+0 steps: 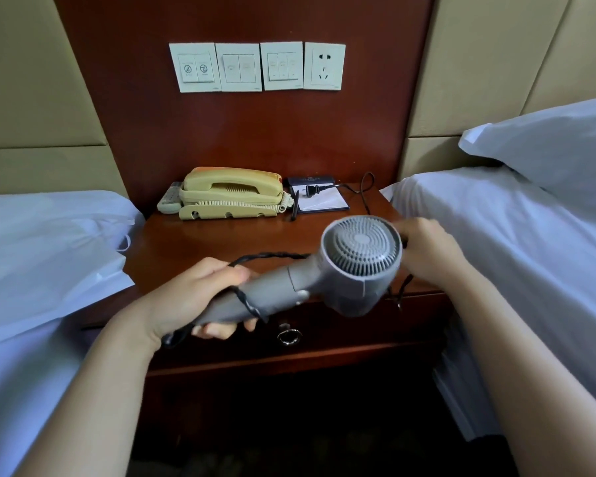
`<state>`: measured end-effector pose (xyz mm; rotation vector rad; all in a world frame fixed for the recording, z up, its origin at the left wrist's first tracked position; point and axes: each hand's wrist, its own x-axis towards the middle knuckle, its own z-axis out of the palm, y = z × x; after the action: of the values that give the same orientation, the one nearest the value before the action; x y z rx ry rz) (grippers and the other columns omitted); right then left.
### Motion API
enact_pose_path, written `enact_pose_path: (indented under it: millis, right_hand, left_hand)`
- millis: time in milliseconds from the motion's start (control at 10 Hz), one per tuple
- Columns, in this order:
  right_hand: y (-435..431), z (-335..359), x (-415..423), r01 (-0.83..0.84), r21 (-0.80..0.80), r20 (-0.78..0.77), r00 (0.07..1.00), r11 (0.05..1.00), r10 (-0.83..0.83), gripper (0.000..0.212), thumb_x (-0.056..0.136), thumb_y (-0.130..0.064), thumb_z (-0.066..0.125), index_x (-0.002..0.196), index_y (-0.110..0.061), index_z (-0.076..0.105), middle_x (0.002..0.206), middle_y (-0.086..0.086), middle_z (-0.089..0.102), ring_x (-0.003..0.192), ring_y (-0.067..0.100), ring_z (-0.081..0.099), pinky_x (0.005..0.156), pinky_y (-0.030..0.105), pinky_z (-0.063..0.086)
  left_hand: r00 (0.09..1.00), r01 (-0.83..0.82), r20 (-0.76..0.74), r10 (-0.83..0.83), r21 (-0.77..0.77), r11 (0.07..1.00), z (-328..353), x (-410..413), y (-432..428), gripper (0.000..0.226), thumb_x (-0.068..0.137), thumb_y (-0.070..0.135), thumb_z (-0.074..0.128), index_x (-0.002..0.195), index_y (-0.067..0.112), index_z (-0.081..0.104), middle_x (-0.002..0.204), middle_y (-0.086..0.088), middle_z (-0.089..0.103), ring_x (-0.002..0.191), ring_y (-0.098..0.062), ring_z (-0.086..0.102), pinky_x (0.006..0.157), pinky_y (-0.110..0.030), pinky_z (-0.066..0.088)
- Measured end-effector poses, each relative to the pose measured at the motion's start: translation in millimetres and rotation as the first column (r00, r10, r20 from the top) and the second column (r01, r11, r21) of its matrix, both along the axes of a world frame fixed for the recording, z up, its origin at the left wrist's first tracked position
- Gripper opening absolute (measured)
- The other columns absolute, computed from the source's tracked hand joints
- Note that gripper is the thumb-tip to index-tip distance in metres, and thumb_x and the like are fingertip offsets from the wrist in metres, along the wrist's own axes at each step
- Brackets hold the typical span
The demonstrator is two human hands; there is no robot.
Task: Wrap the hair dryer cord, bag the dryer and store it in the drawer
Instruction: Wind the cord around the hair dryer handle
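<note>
Two hands share the work: the left hand (183,297) has its grip closed around the handle of the hair dryer (324,273), and the right hand (430,251) sits just behind the dryer head with its grip pinching the cord (269,256), though the fingertips are blurred and partly hidden. The dryer is held in the air above the front edge of the tabletop (221,242), its long axis running from the left hand at lower left up to the grille at upper right. One turn of cord crosses the handle beside the left grip; a strand runs along the far side toward the right hand. From there the slack trails back over the tabletop to the plug (315,189), which lies on a notepad (324,203) near the telephone (231,192). The right hand is nearer the free length, so it likely leads the next turn around the handle. The drawer (324,333) below is closed.
</note>
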<state>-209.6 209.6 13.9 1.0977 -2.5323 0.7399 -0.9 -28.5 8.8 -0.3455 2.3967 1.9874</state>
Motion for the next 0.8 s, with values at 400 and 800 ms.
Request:
enact_pose_path:
  millis: [400,800]
  right_hand:
    - [-23,-6,38,-0.109,0.315,0.016,0.994,0.943,0.110,0.035,0.087,-0.055,0.049,0.080,-0.023,0.060,0.084,0.002,0.063,0.091,0.031,0.061,0.064,0.032,0.037]
    - [-33,15,87,-0.395,0.046,-0.493,0.790,0.917,0.365,0.032,0.091,-0.039,0.045,0.094,-0.022,0.072,0.062,-0.005,0.069,0.052,0.019,0.064,0.039,0.023,0.040]
  left_hand:
    - [0.927,-0.169,-0.188,0.324,0.563,0.809,13,-4,9,0.034,0.096,0.020,0.020,0.079,0.004,0.046,0.056,-0.010,0.049,0.028,-0.008,0.029,0.027,-0.009,0.022]
    - [0.749,-0.601,-0.210,0.628,0.185,0.778,-1,-11,2,0.021,0.085,0.026,0.066,0.103,0.016,0.060,0.069,-0.007,0.055,0.038,-0.008,0.038,0.034,-0.016,0.026]
